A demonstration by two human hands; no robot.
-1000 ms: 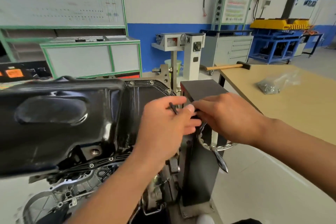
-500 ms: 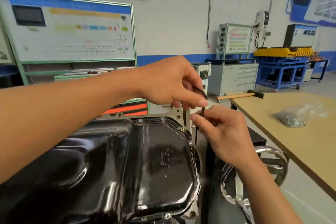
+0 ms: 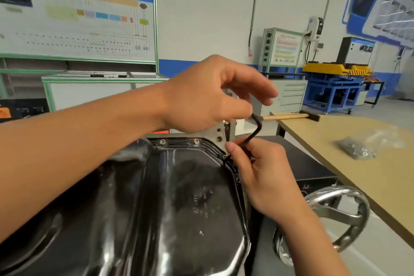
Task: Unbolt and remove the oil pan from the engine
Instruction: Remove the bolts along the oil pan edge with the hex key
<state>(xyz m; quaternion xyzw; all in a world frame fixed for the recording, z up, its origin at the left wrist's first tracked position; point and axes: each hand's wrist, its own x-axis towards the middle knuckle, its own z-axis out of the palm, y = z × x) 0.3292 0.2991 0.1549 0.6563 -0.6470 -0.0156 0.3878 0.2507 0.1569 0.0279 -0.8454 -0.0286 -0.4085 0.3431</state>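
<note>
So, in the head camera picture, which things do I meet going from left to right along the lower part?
oil pan → right hand → handwheel → bag of small metal parts on the wooden table

Lighting: bright, even, indoor; shadows soft. Glare: white streaks on the glossy black oil pan (image 3: 179, 204) and chrome handwheel (image 3: 349, 215). Distortion: wide-angle bowing at edges. Blur: slight softness throughout, posters upper right smeared.

The hex key (image 3: 255, 129)'s tip is hidden behind the right hand (image 3: 262, 177).
</note>
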